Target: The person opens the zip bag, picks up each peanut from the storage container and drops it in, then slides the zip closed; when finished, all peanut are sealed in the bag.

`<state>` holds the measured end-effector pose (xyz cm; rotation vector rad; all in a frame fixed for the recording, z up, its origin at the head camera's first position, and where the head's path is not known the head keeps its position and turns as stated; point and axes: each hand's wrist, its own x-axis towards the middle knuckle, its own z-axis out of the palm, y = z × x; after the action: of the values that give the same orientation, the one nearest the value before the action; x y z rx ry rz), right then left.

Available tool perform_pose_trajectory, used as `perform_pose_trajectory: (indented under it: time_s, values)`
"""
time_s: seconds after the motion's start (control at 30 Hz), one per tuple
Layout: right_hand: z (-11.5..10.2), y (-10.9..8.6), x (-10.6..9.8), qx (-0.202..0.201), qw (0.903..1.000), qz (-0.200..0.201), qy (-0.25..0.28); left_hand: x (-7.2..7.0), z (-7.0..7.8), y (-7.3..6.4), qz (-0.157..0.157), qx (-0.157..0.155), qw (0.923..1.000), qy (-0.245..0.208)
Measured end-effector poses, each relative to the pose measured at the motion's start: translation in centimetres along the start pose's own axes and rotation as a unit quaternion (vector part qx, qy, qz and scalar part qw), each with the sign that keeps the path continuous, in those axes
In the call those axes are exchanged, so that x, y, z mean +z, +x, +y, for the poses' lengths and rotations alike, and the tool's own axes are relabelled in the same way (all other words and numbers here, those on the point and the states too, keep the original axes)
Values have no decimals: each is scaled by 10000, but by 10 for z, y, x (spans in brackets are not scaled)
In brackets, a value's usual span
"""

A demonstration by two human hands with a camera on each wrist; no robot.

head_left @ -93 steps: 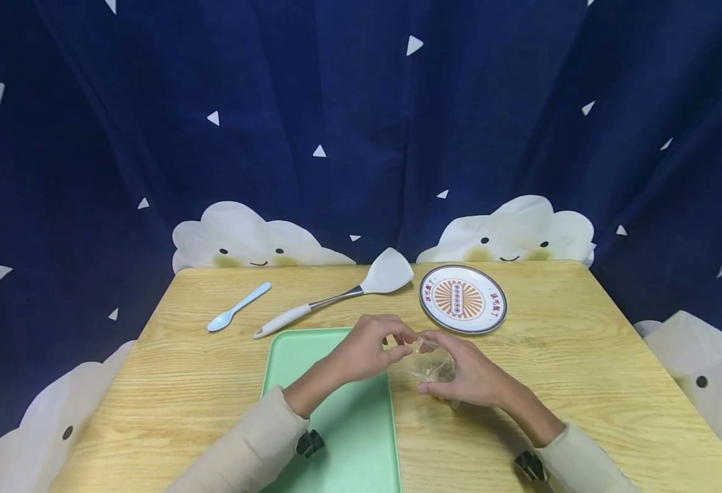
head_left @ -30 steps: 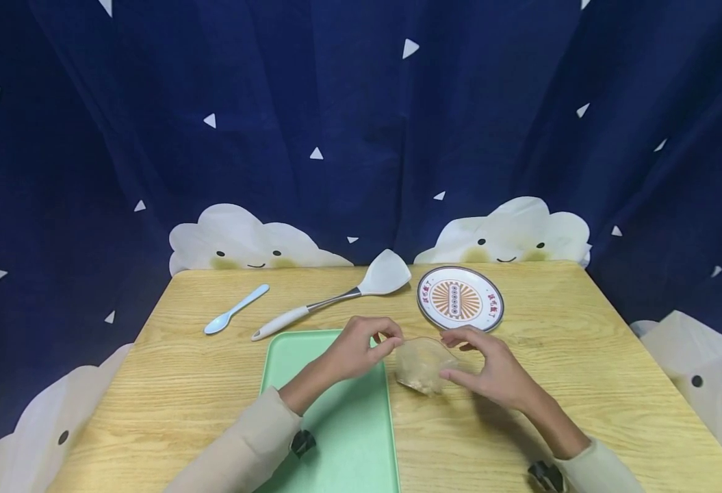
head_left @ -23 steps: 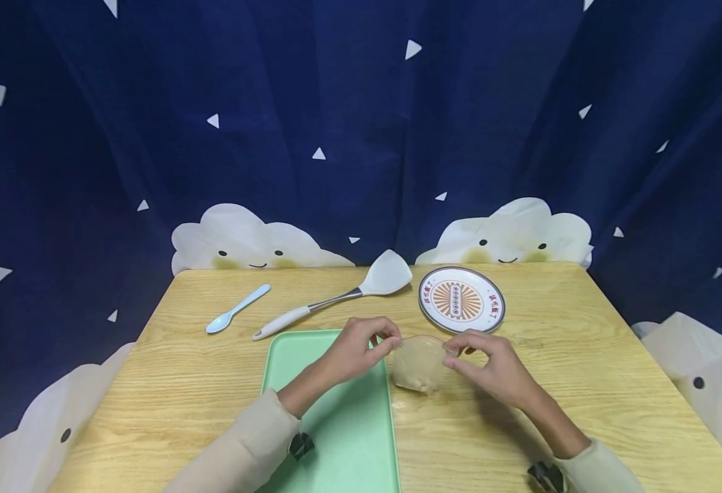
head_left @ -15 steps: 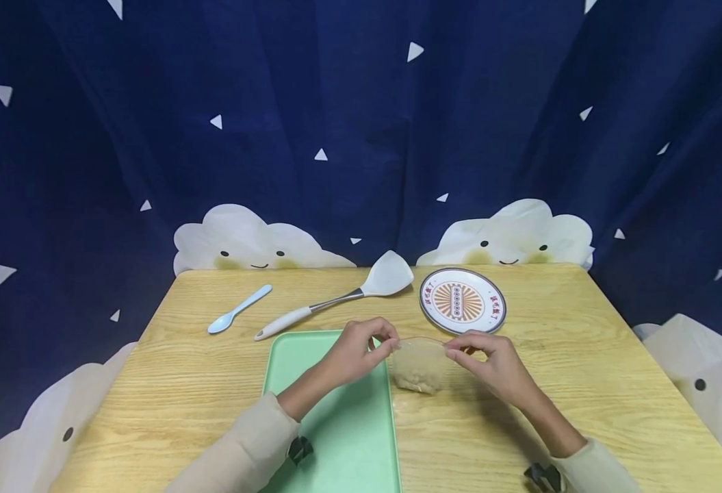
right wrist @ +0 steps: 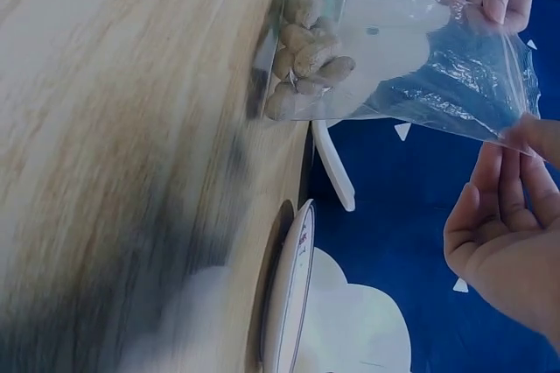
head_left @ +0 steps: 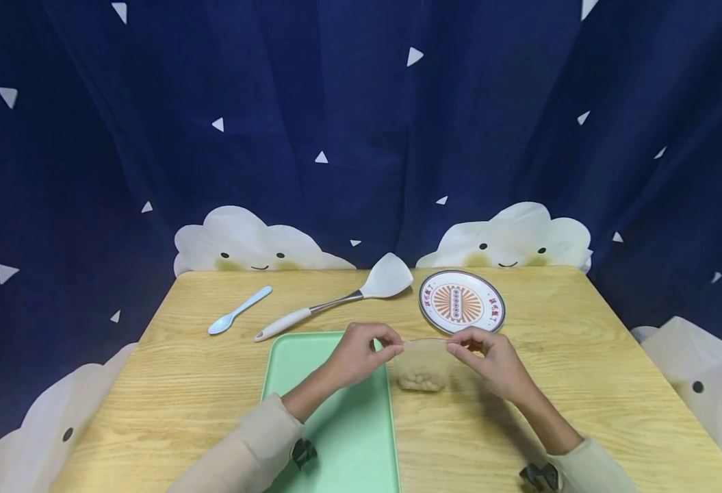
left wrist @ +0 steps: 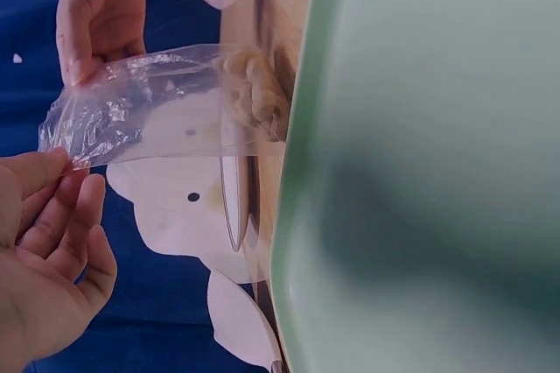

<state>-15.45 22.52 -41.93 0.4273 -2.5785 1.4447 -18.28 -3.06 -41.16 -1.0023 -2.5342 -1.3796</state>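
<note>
A clear plastic zip bag [head_left: 421, 359] hangs stretched between my two hands, over the table just right of the tray. Tan lumps that look like peanuts in their shells [right wrist: 306, 49] lie gathered at its bottom. The bag's top left corner is pinched between thumb and finger of my left hand [head_left: 361, 352]. At the opposite top corner, my right hand [head_left: 493, 359] pinches the edge the same way. In the left wrist view, the bag's mouth edge [left wrist: 66, 128] runs from one hand to the other. I cannot tell whether its seal is closed.
A green tray [head_left: 348, 438] lies under my left forearm. Behind the hands are a white spatula [head_left: 387, 275] with a steel neck, a light blue spoon [head_left: 237, 311] and a printed white plate [head_left: 462, 301]. A dark blue curtain [head_left: 361, 103] hangs behind the wooden table [head_left: 551, 383].
My right hand has gone from cupping the crumpled bag to pinching its top right corner. The bag now hangs flat, its contents settled at the bottom. My left hand stays near the left corner.
</note>
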Motion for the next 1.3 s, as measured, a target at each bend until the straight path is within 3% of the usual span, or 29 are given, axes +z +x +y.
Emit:
perform_pose_trajectory:
  time_s: [0.2, 0.43, 0.67, 0.93, 1.07, 1.3]
  values:
    - [-2, -1, 0, 100, 9999, -6, 72, 0, 0, -1, 165, -208, 9993, -257]
    - [-9, 0, -1, 164, 9998, -54, -81, -4, 0, -6, 411, -346, 9983, -206]
    - [-12, 0, -2, 7, 9999, 79, -133, -4, 0, -6, 441, -128, 9987, -218]
    - [-12, 2, -1, -121, 9989, -209, 414, -1, 3, -3, 683, 38, 9969, -401]
    - [-12, 2, 0, -193, 9989, -155, 388, 2, 5, 0, 536, 28, 9971, -547]
    - [-15, 1, 3, -319, 9977, -165, 582, 4, 8, 1, 305, 2, 9987, -408]
